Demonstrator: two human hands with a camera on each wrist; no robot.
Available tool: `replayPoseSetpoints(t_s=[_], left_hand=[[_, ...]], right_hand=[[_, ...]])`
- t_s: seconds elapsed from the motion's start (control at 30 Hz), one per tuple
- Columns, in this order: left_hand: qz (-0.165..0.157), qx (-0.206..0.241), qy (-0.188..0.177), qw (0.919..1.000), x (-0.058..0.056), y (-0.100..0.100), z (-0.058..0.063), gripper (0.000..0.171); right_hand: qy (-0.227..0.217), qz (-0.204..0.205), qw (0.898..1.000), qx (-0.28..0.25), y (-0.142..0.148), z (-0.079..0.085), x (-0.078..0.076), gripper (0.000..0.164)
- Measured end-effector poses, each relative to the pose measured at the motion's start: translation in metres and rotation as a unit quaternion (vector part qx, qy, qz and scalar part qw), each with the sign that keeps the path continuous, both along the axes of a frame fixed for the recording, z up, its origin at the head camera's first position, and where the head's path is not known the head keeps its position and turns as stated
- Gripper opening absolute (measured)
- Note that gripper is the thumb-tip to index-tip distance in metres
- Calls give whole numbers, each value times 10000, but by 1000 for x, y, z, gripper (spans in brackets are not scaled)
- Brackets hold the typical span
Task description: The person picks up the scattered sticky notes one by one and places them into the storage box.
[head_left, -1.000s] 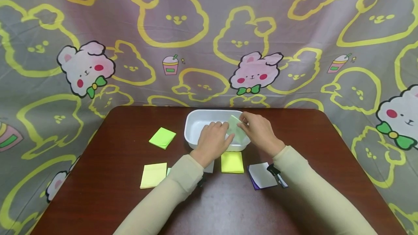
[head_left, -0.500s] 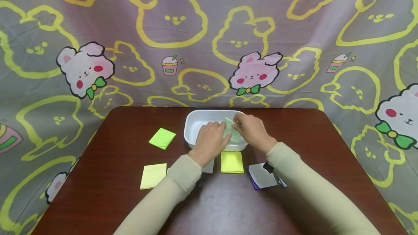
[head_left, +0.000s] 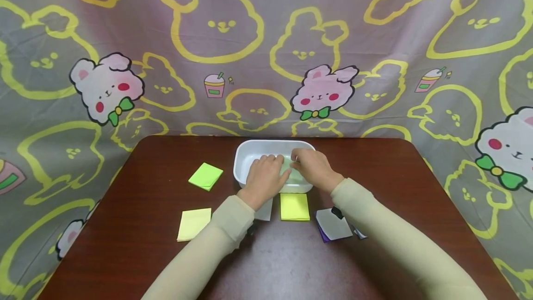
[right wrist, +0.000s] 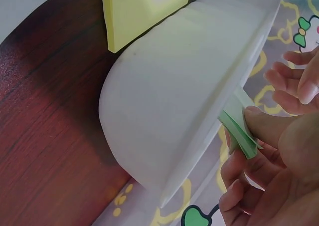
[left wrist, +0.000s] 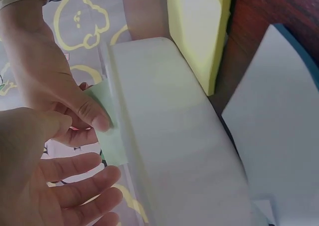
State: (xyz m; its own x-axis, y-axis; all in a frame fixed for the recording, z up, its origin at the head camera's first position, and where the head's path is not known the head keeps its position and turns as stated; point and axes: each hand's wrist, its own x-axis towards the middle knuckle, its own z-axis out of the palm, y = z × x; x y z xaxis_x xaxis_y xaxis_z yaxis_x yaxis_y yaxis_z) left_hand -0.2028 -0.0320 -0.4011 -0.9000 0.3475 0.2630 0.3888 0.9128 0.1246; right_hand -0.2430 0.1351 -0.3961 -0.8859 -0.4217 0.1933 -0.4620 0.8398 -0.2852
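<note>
A white plastic basin (head_left: pixel 243 170) stands near the back of the table, with both hands over its right half. My right hand (head_left: pixel 314 166) pinches a pale green sticky note pad (right wrist: pixel 243 128) between thumb and fingers at the basin's rim. Part of the pad dips behind the basin wall in both wrist views, and its layered edge faces the right wrist camera. Beside it, my left hand (head_left: pixel 265 176) hovers over the front rim. Its fingers (left wrist: pixel 87 186) are spread and loosely bent, close to the pad and holding nothing.
A lime pad (head_left: pixel 206 176) lies left of the basin, a pale yellow one (head_left: pixel 194 224) nearer the front. Before the basin lie a bright yellow pad (head_left: pixel 294 207) and a grey one (head_left: pixel 265 212), partly under the left arm. A grey-and-purple pad (head_left: pixel 334 224) lies right.
The right hand has moved left and slightly down with the green pad, which now sits lower in the basin. The left hand has shifted slightly left.
</note>
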Motion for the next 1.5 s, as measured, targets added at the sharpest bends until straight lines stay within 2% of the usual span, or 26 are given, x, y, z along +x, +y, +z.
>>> replayPoseSetpoints(t_s=[0.4, 0.9, 1.17, 1.5], left_hand=[[13, 135, 112, 9998, -7, -8, -7, 36], [194, -15, -243, 9995, -10, -12, -11, 36], [218, -42, -357, 9991, -11, -14, -10, 37], [228, -67, -446, 9987, -13, -14, -10, 37]], right_hand=[[-61, 105, 9992, 369, -4, -8, -8, 11], [-287, 401, 9944, 933, -8, -9, -17, 13], [-469, 417, 9930, 997, -6, -13, -22, 23], [-715, 523, 9907, 1037, -7, -16, -27, 25]])
